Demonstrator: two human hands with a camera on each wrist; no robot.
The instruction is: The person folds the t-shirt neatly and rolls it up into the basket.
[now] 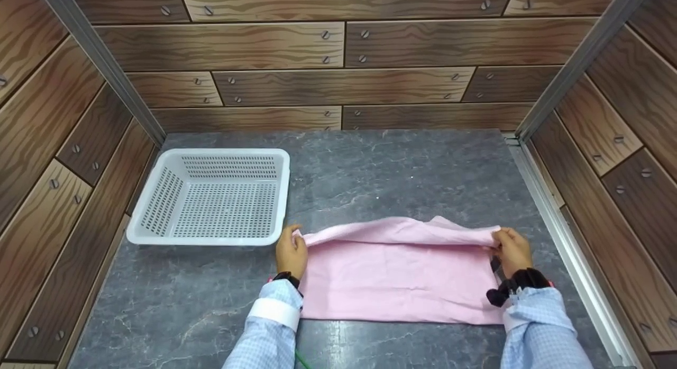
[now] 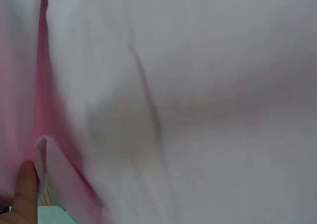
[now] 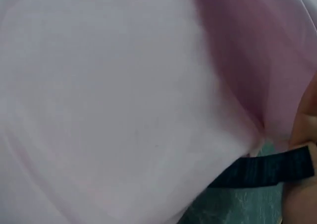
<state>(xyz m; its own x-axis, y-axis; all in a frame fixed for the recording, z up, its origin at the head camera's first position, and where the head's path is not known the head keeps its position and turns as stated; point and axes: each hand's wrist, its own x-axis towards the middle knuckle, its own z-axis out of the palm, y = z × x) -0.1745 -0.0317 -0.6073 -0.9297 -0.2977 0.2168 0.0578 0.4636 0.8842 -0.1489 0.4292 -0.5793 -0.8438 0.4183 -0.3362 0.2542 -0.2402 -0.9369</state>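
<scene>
A pink cloth [image 1: 396,284] lies in a wide rectangle on the grey surface, its far edge lifted and folded over toward the person. At the left end of that raised edge, my left hand [image 1: 291,252] pinches a corner. My right hand [image 1: 513,250] grips the opposite corner between thumb and fingers. In the left wrist view, a finger [image 2: 26,189] presses against the folded cloth edge [image 2: 42,154]. The right wrist view is mostly filled by cloth [image 3: 114,100], with part of the right hand [image 3: 302,130] at its right border and a dark strap [image 3: 267,169] beside it.
A white perforated plastic basket [image 1: 227,210] stands left of the cloth, close to the left hand. Wood-patterned walls [image 1: 338,46] enclose the grey marbled tabletop [image 1: 180,300] at the back and sides. A metal rail [image 1: 571,252] runs along the right side.
</scene>
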